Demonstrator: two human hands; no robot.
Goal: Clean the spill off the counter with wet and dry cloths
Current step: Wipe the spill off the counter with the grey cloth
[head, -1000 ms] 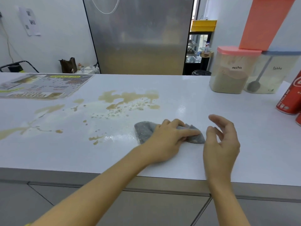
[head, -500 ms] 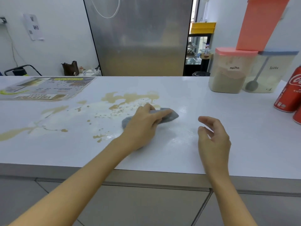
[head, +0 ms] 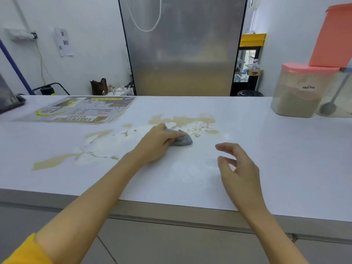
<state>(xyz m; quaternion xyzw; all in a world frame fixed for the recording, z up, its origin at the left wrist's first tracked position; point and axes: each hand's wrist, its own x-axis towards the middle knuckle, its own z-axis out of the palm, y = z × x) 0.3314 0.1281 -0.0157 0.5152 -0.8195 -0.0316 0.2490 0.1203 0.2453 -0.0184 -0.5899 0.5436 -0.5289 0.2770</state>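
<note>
A tan coffee-coloured spill (head: 182,121) spreads over the white counter (head: 285,153), with a second long streak (head: 55,161) reaching toward the left. My left hand (head: 154,143) grips a bunched grey cloth (head: 182,139) and presses it on the counter at the near edge of the main spill. Most of the cloth is hidden under my fingers. My right hand (head: 238,168) hovers over the counter to the right of the cloth, fingers loosely curled, holding nothing. A wet sheen marks the counter between my two hands.
A laminated menu sheet (head: 80,109) lies at the back left, next to a dark tray edge (head: 9,103). At the back right stand a pink-lidded "mocha" container (head: 299,92) and a second clear container holding a spoon (head: 331,103). A steel fridge door (head: 181,46) rises behind the counter.
My left hand has slid the grey cloth leftward and away from me, from in front of my right hand into the main spill. My right hand stays empty over the counter.
</note>
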